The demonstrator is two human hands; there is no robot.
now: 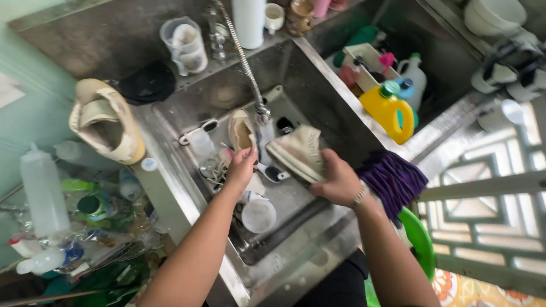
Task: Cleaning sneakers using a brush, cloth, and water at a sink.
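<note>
Hands: left [242,166], right [339,181], each gripping one shoe [242,129] [297,151].

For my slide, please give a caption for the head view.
Left hand and right hand hold a beige shoe under the faucet.

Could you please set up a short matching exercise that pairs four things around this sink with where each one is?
Things:
1. beige shoe
2. second beige shoe
3. yellow jug
4. purple mop head

Places:
A. on the sink's left rim
B. in the right hand, under the tap
C. beside the right wrist
D. right of the basin, among bottles

Pairs: 1-B, 2-A, 3-D, 4-C
</note>
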